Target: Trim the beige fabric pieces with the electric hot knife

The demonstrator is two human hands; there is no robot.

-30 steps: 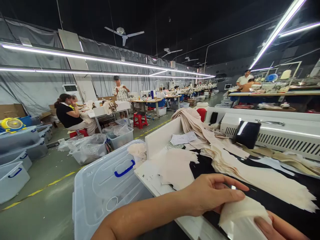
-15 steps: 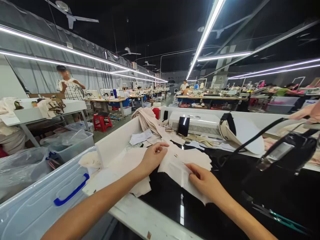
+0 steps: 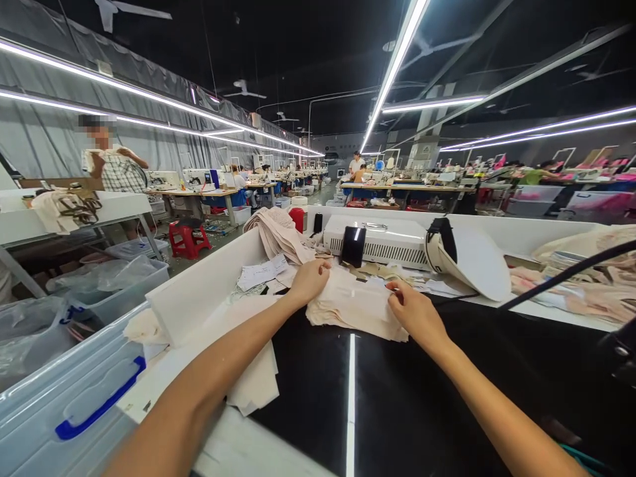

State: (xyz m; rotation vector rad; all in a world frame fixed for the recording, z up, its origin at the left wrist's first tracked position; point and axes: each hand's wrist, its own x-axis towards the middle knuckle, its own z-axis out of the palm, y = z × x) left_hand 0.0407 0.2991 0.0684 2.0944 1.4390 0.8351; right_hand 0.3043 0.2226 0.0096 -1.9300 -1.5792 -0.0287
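A cream piece of fabric (image 3: 355, 291) lies on a layered stack of similar fabric (image 3: 342, 317), at the far side of a glossy black work surface (image 3: 313, 397). My left hand (image 3: 311, 281) is at the upper left edge of the fabric piece, fingers curled into a pinch on it. At the upper right corner, my right hand (image 3: 417, 315) pinches the same piece between thumb and forefinger. My fingers partly cover both edges. More cream fabric (image 3: 258, 377) lies beneath and beside my left forearm.
Behind the stack stand a white slotted machine housing (image 3: 392, 242), a dark phone-like panel (image 3: 353, 246) and a white visor (image 3: 477, 265). A white side board (image 3: 209, 291) borders the left, beside a lidded plastic bin (image 3: 44, 377). A black cable (image 3: 571, 275) crosses on the right.
The fabric piece between my hands has moved away from me, onto the stack. My right hand has moved farther back. The view has turned slightly right, and the dark device at right has mostly left it.
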